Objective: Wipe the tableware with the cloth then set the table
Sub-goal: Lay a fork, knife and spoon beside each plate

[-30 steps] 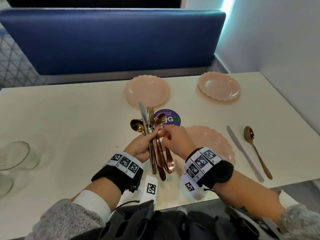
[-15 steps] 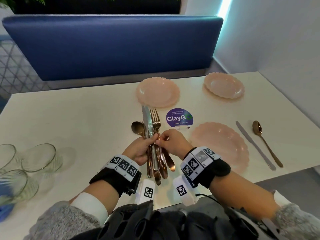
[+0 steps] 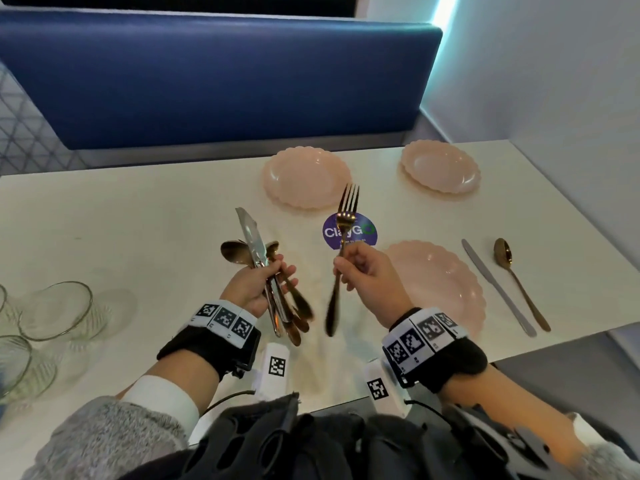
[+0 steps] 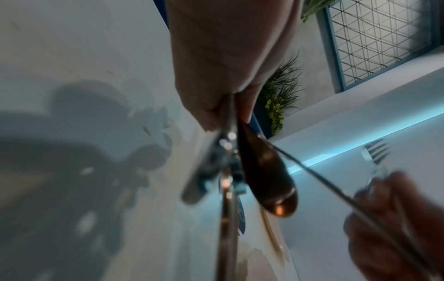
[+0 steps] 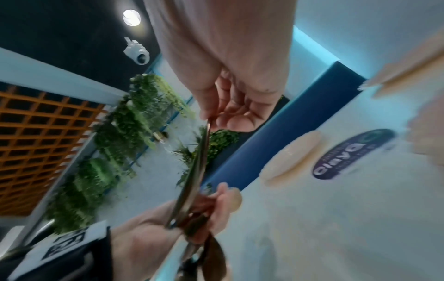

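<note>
My left hand (image 3: 273, 277) grips a bundle of cutlery (image 3: 277, 299) above the white table (image 3: 121, 237): a silver knife (image 3: 251, 237) and copper spoons (image 3: 233, 252), heads pointing away. In the left wrist view that bundle (image 4: 228, 171) is blurred below my palm. To its right, my right hand (image 3: 343, 268) pinches one copper fork (image 3: 348, 202) by the handle, tines up, apart from the bundle. The fork (image 5: 199, 167) runs down from my fingers in the right wrist view. Three pink scalloped plates (image 3: 306, 178) (image 3: 440, 171) (image 3: 446, 289) lie on the table. No cloth is in view.
A silver knife (image 3: 498, 289) and a copper spoon (image 3: 519, 282) lie right of the near plate. A purple round sticker (image 3: 363, 233) marks the table's middle. Several clear glasses (image 3: 55, 310) stand at the left edge. A blue bench back (image 3: 207, 81) runs behind, a white wall at right.
My right hand has drawn the fork out of the bundle and moved right with it. The left hand keeps the remaining cutlery, shifted slightly left.
</note>
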Demonstrator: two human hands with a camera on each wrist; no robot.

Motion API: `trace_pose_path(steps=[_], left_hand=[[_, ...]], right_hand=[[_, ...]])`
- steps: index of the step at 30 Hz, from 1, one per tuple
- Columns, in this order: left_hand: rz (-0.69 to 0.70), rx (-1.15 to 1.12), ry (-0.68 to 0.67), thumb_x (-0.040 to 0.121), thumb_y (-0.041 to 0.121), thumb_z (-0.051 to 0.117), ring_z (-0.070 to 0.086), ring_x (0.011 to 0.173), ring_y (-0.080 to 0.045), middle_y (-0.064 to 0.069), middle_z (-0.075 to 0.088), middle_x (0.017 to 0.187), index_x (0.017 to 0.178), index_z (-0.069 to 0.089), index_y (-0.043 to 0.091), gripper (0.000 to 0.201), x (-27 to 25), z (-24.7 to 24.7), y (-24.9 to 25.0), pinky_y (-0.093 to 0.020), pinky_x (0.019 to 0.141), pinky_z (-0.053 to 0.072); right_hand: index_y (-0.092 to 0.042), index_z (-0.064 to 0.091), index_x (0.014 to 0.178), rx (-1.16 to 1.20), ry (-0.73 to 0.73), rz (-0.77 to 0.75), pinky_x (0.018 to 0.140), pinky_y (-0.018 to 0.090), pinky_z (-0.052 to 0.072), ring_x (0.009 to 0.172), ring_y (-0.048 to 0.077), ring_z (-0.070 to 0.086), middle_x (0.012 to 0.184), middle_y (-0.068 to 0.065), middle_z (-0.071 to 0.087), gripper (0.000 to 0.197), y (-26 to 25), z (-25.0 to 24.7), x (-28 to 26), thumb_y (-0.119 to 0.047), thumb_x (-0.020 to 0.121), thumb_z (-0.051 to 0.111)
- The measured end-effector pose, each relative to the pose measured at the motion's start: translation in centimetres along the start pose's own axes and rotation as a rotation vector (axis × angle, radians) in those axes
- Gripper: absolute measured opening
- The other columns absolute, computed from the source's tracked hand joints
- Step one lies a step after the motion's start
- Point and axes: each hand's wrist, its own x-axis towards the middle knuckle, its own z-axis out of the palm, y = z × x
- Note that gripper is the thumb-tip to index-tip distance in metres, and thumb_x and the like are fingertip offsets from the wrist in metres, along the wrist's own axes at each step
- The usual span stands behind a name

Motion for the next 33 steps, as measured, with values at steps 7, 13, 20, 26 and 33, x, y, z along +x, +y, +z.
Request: trace_pose_path(steps=[7, 13, 20, 26, 33], left_hand=[[-0.006, -0.006, 0.049, 0.096, 0.003, 0.044, 0.064, 0.043, -0.009, -0.006, 0.061, 0.063, 0.081, 0.057, 0.006, 0.02, 0.3, -1.8, 0.3, -0.025, 0.048, 0.058], [-0.01, 0.054, 0.008, 0.096, 0.004, 0.044, 0.064, 0.045, -0.006, -0.005, 0.054, 0.075, 0.087, 0.058, 0.005, 0.017, -0.3, -2.3, 0.0, -0.024, 0.049, 0.057], [-0.036, 0.073, -0.039, 0.096, 0.004, 0.045, 0.068, 0.05, -0.01, -0.007, 0.057, 0.076, 0.09, 0.06, 0.004, 0.015, -1.1, -2.6, 0.0, -0.027, 0.053, 0.06], [-0.033, 0.098, -0.072, 0.095, 0.002, 0.046, 0.07, 0.056, -0.013, -0.005, 0.065, 0.061, 0.09, 0.061, 0.003, 0.016, -1.4, -2.9, 0.2, -0.029, 0.055, 0.06], [-0.085, 0.091, -0.104, 0.098, 0.015, 0.045, 0.069, 0.055, -0.014, -0.006, 0.069, 0.064, 0.087, 0.06, 0.004, 0.021, -2.0, -3.3, 1.3, -0.026, 0.054, 0.059]], right_hand=[[-0.012, 0.059, 0.075, -0.392, 0.042, 0.302, 0.06, 0.031, 0.049, 0.062, 0.019, 0.051, 0.068, 0.006, 0.057, 0.011, 6.4, -1.5, -1.1, -0.012, 0.085, 0.064], [-0.011, 0.051, 0.072, -0.7, -0.017, 0.371, 0.066, 0.022, 0.033, 0.076, 0.021, 0.048, 0.075, 0.006, 0.052, 0.019, 8.4, -0.7, -2.0, -0.016, 0.087, 0.061], [0.001, 0.062, 0.102, -0.814, -0.015, 0.404, 0.082, 0.031, 0.044, 0.097, 0.03, 0.059, 0.103, 0.016, 0.064, 0.021, 8.9, -0.3, -2.0, -0.014, 0.088, 0.058], [0.0, 0.054, 0.111, -0.956, -0.113, 0.36, 0.087, 0.029, 0.041, 0.108, 0.029, 0.055, 0.116, 0.017, 0.059, 0.026, 8.5, -0.2, -1.9, -0.016, 0.091, 0.054], [-0.005, 0.066, 0.099, -0.845, -0.129, -0.109, 0.076, 0.031, 0.041, 0.077, 0.023, 0.054, 0.092, 0.015, 0.062, 0.017, 1.2, 1.2, 0.8, -0.016, 0.09, 0.057]])
